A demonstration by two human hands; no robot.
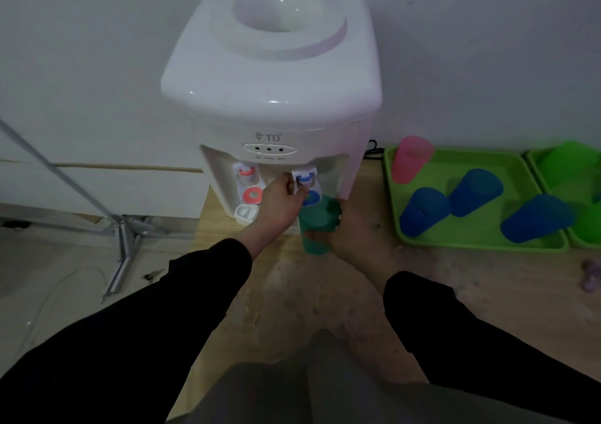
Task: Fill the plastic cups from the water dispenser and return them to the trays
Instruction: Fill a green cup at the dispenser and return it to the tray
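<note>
A white water dispenser (270,75) stands against the wall on a wooden surface. My left hand (279,202) has its fingers curled on the blue tap lever (304,178) at the dispenser's right side. My right hand (354,228) grips a teal plastic cup (315,225), held upright right under that blue tap. The red tap (247,175) on the left is untouched. On a green tray (471,244) to the right stand a pink cup (410,159) and three blue cups (422,210), all upside down.
A second green tray (553,176) with green cups sits at the far right edge. A small white drip tray (246,213) lies below the red tap. A metal stand (120,228) leans at the left. The wooden surface in front is stained.
</note>
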